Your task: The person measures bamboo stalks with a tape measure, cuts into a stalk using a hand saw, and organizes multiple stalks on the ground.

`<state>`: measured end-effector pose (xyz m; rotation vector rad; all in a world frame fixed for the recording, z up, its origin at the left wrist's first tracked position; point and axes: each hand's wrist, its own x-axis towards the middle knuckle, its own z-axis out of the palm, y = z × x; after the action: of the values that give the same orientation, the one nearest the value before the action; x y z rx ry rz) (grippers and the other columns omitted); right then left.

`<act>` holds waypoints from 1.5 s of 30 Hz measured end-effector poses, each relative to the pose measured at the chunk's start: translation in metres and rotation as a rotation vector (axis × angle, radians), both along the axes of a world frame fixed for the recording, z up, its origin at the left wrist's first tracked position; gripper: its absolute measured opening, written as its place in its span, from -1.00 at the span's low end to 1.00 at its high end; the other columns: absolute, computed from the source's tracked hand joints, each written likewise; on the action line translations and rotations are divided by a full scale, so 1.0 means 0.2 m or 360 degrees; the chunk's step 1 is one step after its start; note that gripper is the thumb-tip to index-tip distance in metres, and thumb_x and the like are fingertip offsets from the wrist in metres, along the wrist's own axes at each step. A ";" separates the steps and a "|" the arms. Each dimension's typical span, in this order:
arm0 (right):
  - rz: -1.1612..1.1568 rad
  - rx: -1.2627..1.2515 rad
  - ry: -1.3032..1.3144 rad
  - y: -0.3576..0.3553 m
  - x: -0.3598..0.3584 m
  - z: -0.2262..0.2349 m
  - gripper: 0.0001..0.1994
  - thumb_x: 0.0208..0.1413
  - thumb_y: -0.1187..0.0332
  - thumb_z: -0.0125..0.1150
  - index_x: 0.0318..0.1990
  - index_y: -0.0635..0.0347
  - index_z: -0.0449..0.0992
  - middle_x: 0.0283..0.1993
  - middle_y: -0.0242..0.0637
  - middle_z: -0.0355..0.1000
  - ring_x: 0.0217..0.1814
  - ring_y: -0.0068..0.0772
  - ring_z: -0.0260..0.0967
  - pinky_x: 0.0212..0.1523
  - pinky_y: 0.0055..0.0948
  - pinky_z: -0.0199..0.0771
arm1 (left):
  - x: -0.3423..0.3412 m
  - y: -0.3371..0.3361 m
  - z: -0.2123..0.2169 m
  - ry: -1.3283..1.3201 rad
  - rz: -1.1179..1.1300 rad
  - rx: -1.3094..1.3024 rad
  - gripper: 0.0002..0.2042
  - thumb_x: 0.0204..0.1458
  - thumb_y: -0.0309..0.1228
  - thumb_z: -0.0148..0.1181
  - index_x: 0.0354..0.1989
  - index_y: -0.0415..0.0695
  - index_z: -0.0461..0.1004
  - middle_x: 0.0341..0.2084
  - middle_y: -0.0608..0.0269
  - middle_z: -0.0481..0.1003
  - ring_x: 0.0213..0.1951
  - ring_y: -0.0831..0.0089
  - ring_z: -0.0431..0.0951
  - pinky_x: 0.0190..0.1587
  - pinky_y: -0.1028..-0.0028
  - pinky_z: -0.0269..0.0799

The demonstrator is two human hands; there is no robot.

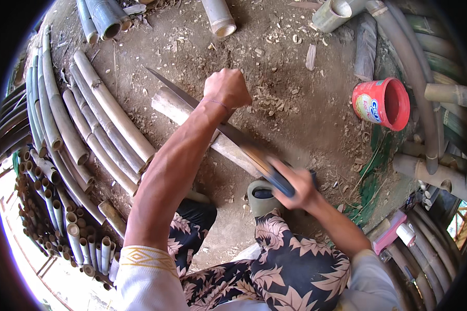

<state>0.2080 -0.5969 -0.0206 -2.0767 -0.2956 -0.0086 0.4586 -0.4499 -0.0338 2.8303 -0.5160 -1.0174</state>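
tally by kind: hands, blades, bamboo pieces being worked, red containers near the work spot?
Hands: 2, left hand gripping the bamboo piece, right hand on the knife handle
Long knife: 1
Bamboo piece being worked: 1
Red plastic tub: 1
Total: 5
Stacked bamboo poles lie to the left, not counted.

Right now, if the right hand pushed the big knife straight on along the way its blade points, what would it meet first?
The right hand holds the long knife, tip aimed up-left. Past the tip is bare dirt, then likely the stacked bamboo poles. Depth is unclear; the blade already crosses the bamboo piece under the left hand.
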 end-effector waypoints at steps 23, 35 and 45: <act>0.0026 -0.0096 0.0096 -0.29 -0.41 0.20 -0.46 -0.25 0.53 0.15 0.01 0.60 0.46 -0.39 0.04 0.55 -0.42 -0.10 0.60 -0.31 -0.24 0.64 | 0.03 0.08 -0.01 0.0017 0.0011 0.0014 -0.68 -0.20 -0.17 0.40 -0.36 -0.16 0.66 -0.32 -0.01 0.64 -0.28 0.17 0.68 -0.17 0.30 0.63; 0.0042 0.0034 0.0173 0.05 0.05 0.05 -0.39 -0.20 0.56 0.24 0.15 0.49 0.41 -0.27 0.07 0.55 -0.48 -0.17 0.55 -0.42 -0.31 0.57 | 0.04 0.04 -0.01 -0.0031 -0.0021 0.0013 -0.66 -0.23 -0.20 0.36 -0.33 -0.19 0.66 -0.29 -0.04 0.64 -0.22 0.10 0.68 -0.07 0.27 0.61; -0.0065 0.0003 -0.0159 0.01 -0.02 -0.10 -0.41 -0.23 0.49 0.24 0.11 0.42 0.46 -0.44 -0.10 0.53 -0.55 -0.22 0.51 -0.51 -0.29 0.56 | 0.02 0.02 -0.02 -0.0008 -0.0031 0.0028 -0.67 -0.22 -0.17 0.40 -0.34 -0.16 0.66 -0.33 0.00 0.64 -0.27 0.19 0.69 -0.13 0.31 0.62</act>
<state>0.2031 -0.5952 -0.0405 -2.0836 -0.3139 -0.1376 0.4630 -0.4450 -0.0373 2.8492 -0.5391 -1.0235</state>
